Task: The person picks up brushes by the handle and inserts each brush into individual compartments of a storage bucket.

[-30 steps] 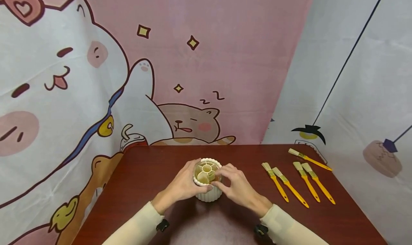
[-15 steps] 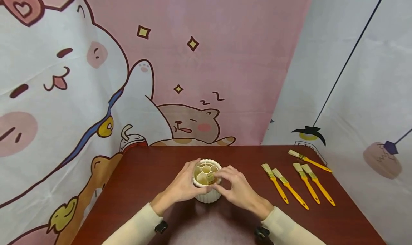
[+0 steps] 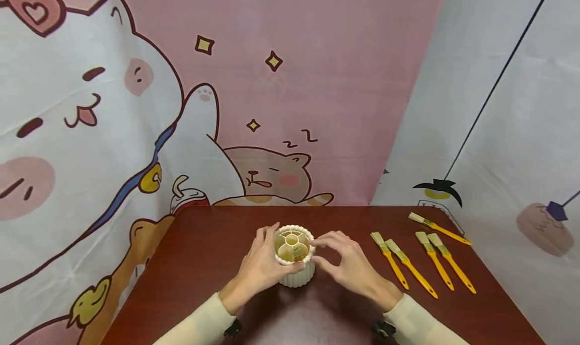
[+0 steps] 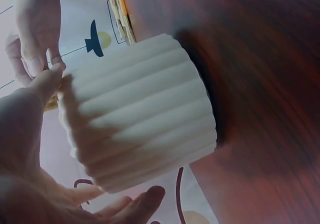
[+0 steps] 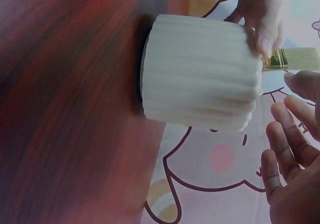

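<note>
A cream ribbed pen holder (image 3: 297,276) with a round compartmented top stands upright on the table. My left hand (image 3: 262,264) grips it from the left, thumb along the front of the rim and fingers round the far side. A paintbrush (image 5: 297,59) sits handle down in a compartment on the right, its pale bristles and brass ferrule above the rim in the right wrist view; its handle is hidden inside. My right hand (image 3: 353,267) is just right of the rim, thumb and fingers spread apart, holding nothing. In the left wrist view the ribbed wall (image 4: 140,108) hides the inside.
Several yellow-handled paintbrushes lie at the right of the dark red table (image 3: 204,274): a pair (image 3: 401,264), another pair (image 3: 446,262) and a single brush (image 3: 439,228) near the back right corner. A printed cartoon cloth (image 3: 344,108) hangs behind the table.
My right hand has let go of the paintbrush, drawn back to the right and opened its fingers. The brush has settled in the holder. The left hand keeps its grip.
</note>
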`<control>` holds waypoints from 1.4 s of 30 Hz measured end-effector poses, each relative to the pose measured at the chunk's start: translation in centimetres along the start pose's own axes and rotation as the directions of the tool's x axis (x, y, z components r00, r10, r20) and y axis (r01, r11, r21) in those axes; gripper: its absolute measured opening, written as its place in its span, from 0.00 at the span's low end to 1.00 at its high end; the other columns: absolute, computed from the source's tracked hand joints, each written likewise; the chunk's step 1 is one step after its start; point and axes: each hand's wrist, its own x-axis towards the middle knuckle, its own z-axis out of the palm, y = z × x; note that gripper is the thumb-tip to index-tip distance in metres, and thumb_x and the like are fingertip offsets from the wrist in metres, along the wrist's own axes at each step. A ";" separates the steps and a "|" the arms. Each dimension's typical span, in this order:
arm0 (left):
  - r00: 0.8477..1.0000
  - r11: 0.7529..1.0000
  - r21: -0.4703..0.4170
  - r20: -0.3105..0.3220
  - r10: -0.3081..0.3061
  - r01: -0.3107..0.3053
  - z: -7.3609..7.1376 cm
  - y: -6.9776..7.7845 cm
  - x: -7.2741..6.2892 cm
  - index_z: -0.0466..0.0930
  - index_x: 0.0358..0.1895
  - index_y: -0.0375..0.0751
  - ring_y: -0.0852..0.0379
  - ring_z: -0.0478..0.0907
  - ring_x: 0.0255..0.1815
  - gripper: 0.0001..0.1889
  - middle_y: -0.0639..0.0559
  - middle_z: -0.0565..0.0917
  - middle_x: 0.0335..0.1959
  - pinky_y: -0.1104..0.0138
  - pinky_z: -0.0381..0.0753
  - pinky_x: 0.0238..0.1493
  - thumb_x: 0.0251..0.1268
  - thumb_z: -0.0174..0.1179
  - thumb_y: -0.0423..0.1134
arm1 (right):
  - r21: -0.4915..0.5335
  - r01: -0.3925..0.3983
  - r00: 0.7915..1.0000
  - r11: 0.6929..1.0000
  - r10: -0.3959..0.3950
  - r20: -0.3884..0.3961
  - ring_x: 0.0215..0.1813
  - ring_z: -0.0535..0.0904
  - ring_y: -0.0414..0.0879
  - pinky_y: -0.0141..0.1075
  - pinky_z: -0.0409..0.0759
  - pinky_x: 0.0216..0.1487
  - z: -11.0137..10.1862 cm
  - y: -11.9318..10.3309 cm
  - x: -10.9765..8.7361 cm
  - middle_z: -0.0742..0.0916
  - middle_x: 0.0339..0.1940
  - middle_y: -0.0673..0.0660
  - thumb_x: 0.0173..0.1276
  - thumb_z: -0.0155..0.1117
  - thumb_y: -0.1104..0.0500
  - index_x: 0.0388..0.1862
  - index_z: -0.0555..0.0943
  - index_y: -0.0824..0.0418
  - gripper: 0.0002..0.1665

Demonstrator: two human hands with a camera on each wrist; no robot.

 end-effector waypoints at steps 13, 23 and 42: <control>0.999 1.000 -0.020 -0.045 -0.002 0.001 0.6 0.0 -0.1 0.71 0.79 0.46 0.42 0.83 0.56 0.60 0.42 0.71 0.65 0.49 0.87 0.47 0.44 0.84 0.74 | -0.077 -0.067 0.997 0.995 0.068 0.020 0.63 0.82 0.44 0.45 0.80 0.64 -1.9 0.8 -0.3 0.88 0.58 0.42 0.72 0.82 0.54 0.63 0.89 0.47 0.22; 0.993 0.989 -0.104 0.026 0.112 -0.109 -0.4 -0.9 0.4 0.69 0.82 0.39 0.44 0.81 0.63 0.59 0.40 0.71 0.68 0.51 0.82 0.63 0.50 0.86 0.65 | -0.174 -0.068 0.998 0.982 0.070 0.006 0.61 0.83 0.45 0.49 0.80 0.58 -3.1 2.4 -1.4 0.88 0.57 0.43 0.69 0.84 0.55 0.61 0.90 0.46 0.23; 0.971 0.970 -0.180 0.145 0.189 -0.162 -1.6 -1.9 0.8 0.67 0.83 0.37 0.42 0.71 0.78 0.56 0.42 0.70 0.79 0.45 0.72 0.76 0.54 0.86 0.57 | -0.223 -0.095 0.995 0.970 0.097 0.000 0.60 0.84 0.45 0.51 0.84 0.56 -4.9 4.1 -2.0 0.89 0.56 0.44 0.68 0.85 0.57 0.59 0.90 0.48 0.22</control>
